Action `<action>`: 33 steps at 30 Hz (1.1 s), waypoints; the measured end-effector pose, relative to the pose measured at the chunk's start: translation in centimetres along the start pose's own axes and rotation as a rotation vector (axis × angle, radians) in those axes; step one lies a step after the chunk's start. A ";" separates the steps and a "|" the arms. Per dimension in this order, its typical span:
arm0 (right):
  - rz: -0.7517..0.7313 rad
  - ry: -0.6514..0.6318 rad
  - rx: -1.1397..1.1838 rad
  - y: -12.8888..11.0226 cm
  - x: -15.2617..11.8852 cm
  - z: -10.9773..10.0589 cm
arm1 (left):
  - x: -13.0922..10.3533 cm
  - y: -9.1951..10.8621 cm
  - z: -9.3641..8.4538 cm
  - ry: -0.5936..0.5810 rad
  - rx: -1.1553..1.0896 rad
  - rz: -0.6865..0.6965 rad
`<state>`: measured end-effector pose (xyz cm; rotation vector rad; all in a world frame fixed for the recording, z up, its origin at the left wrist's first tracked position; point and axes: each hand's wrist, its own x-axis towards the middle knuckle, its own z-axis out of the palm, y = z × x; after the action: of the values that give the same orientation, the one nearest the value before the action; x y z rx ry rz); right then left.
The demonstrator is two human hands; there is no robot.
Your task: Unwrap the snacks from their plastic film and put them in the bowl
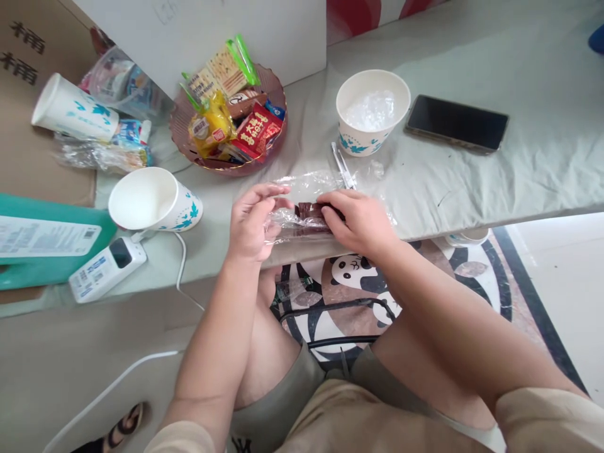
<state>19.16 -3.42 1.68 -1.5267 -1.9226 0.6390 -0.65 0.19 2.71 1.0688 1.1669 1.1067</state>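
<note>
Both hands work at the table's front edge, over a clear plastic bag [311, 182] with dark brown sticks [309, 211] in or on it. My left hand [255, 220] has its fingers curled at the bag's left side, gripping the thin plastic. At the right end of the sticks, my right hand [361, 220] closes its thumb and fingers on them. Glare on the plastic hides whether the sticks lie inside or on top. Just behind the right hand lies a slim silver metal tool [343, 165], its kind unclear.
A scalloped bowl [177, 135] of wrapped snacks stands behind my hands. Paper cups [372, 135] with blue leaves stand at both sides; the right one holds crumpled clear plastic. A phone [457, 123] lies at right, a white power strip [107, 267] and green jug [51, 236] at left.
</note>
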 end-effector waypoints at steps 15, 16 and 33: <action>0.019 -0.232 -0.168 -0.5 -0.4 -0.7 | -0.1 0.1 -2.3 -0.147 0.030 0.130; 0.021 -0.195 -0.110 -0.4 -0.4 -0.8 | -0.1 0.2 -2.5 -0.132 0.001 0.117; 0.076 0.406 0.765 0.6 0.1 -3.1 | 1.9 1.3 -2.0 0.065 -0.236 0.012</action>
<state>21.81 -3.15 3.47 -1.1166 -1.1221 0.8843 -2.61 2.32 3.52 0.8630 1.0515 1.2626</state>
